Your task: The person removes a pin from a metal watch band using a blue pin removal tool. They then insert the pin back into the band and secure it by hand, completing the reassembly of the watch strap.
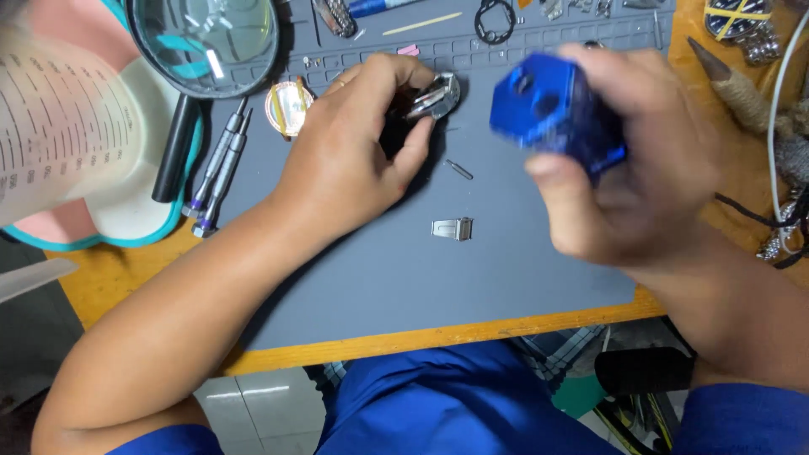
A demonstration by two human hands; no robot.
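Left hand [350,160] pinched around metal watch case [434,97]; right hand [624,160] clamped on blue block [552,114].

A blue block [556,114], faceted, with round holes in its upper face, is lifted clear above the grey mat [472,278], toward the mat's right side, and is blurred. A dark watch with a silver metal clasp [430,99] rests on the mat near its upper middle, its clasp tilted and catching light, its body mostly hidden, well left of the block.
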